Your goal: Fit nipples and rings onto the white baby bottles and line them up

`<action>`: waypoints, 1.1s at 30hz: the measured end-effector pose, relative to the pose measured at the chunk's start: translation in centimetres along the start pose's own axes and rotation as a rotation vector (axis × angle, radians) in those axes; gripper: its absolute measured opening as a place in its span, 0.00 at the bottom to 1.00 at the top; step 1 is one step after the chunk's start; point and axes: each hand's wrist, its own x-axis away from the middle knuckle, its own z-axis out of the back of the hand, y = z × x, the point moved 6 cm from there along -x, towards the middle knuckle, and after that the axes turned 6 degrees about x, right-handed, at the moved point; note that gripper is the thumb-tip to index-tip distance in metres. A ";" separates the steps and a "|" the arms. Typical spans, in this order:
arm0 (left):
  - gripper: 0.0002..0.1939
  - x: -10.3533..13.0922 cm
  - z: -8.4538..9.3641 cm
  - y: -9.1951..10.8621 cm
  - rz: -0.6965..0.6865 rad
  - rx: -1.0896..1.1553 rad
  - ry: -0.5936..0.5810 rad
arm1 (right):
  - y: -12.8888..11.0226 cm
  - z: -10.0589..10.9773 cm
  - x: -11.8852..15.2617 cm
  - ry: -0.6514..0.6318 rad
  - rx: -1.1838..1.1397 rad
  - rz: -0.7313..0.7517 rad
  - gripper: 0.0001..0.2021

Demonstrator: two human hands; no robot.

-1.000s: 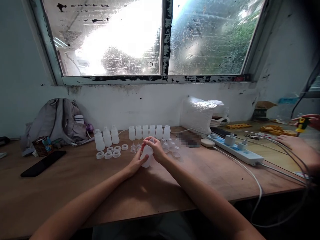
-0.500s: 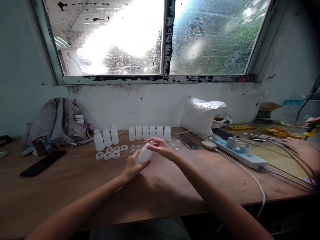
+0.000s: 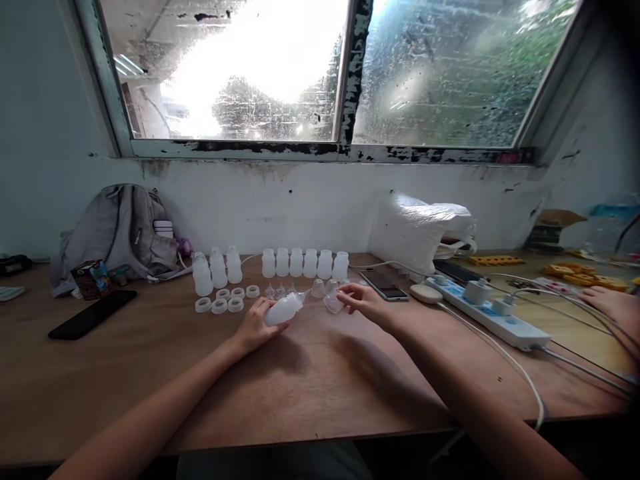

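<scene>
Milky plastic forms the bottle (image 3: 283,311) in our left hand (image 3: 254,327), which wraps its body and tilts it above the table (image 3: 280,393), neck up and to the right. We see a clear teat (image 3: 304,295) at its top and what looks like a ring on its neck, so we judge this one lacks only its cover. Our right hand (image 3: 367,301), just beside it, has a narrow grip: its fingertips pinch a clear cap (image 3: 333,302).

Behind the held bottle stand small clear teats (image 3: 281,291), and more clear caps (image 3: 317,288) lie near our right hand; some are hidden, so we cannot count either group. Six loose rings (image 3: 219,306) lie to the left.

Farther back, three capped bottles (image 3: 219,270) look finished, while six open bottles (image 3: 297,264) stand in a row without tops. By our reckoning, then, three are done, one is nearly so and six are left. A grey backpack (image 3: 113,233) sits beyond, at the far left.
</scene>
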 end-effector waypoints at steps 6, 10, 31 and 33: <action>0.23 0.2 0.4 -0.2 0.038 0.057 -0.052 | -4.5 -3.4 -2.3 -0.060 -0.260 0.205 0.16; 0.21 0.0 1.3 -1.1 0.092 0.086 -0.010 | -5.4 -5.6 -4.3 -0.246 -0.369 0.217 0.16; 0.17 -2.0 1.0 -3.4 0.196 0.188 -0.080 | -1.4 -10.5 -6.0 0.141 -0.294 -0.052 0.18; 0.16 -2.2 0.9 -3.7 0.226 0.236 -0.105 | -1.3 -10.6 -6.0 0.146 -0.278 -0.058 0.19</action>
